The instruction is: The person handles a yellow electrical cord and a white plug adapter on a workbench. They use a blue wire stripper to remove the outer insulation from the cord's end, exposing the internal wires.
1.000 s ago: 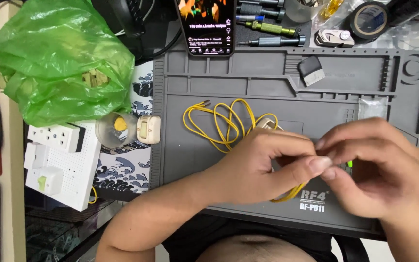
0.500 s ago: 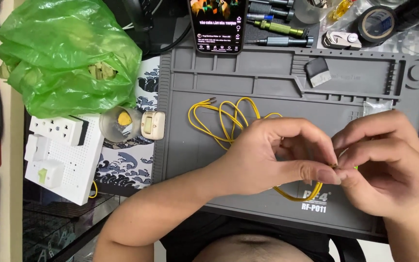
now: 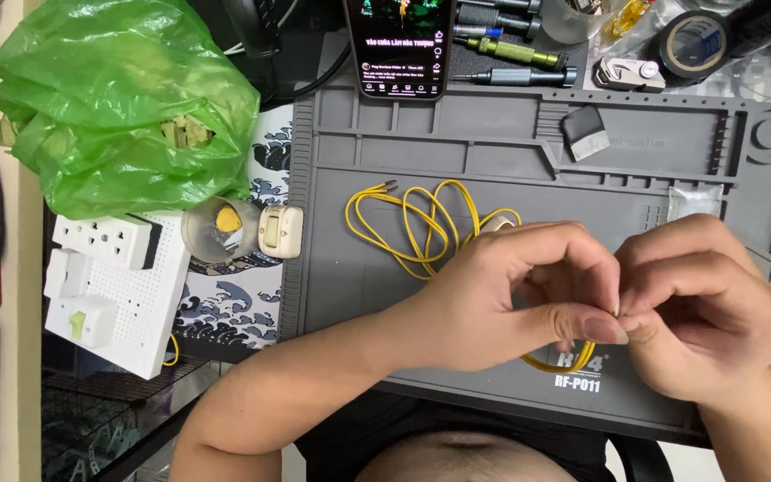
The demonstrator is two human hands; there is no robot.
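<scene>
head view, looking down: your two hands have drawn closer together over the last second and slid toward the right side of the grey work mat. your left hand and your right hand now meet fingertip to fingertip, where a second ago they sat a little lower and more to the left.

your left fingers are narrow, thumb pressed against forefinger, pinching one end of the yellow wire. your right fingers are curled tight against them at the same spot; whether they grip the wire end itself or something tiny on it is hidden by the fingertips, so i cannot tell.

the wire has barely shifted: its loose coil lies on the mat just left of your left hand, one free end pointing up and left, and a loop runs under your left hand and shows again below it near the mat's front edge.

judging from the closer pinch, the fine work on the wire tip is under way, not finished.

around you on the surface: a green plastic bag at far left, a white power strip below it, a phone at the top of the mat, and a roll of black tape at top right.
</scene>
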